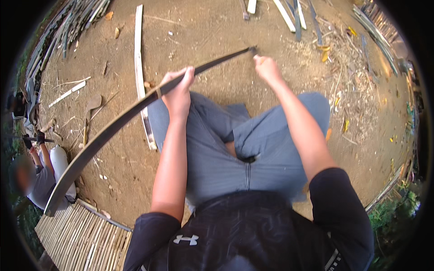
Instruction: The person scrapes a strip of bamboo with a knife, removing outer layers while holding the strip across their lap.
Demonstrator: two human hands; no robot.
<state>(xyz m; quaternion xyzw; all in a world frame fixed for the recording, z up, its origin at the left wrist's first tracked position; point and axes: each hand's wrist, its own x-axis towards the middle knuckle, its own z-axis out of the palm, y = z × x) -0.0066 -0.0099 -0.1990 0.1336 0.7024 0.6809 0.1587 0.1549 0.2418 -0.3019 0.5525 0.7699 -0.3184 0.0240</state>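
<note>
The left hand (178,92) has its fingers wrapped tight round a long dark bamboo strip (104,135), which bows away past the knuckles toward a woven bamboo mat (81,235), the firm fist seemingly there to steady its springy length. The right hand (266,67) is closed at the strip's far tip, fingertips apparently pinching it (the exact grip is too small to tell). Beyond both sets of fingers, pale split slats (139,54) lie on bare earth.
</note>
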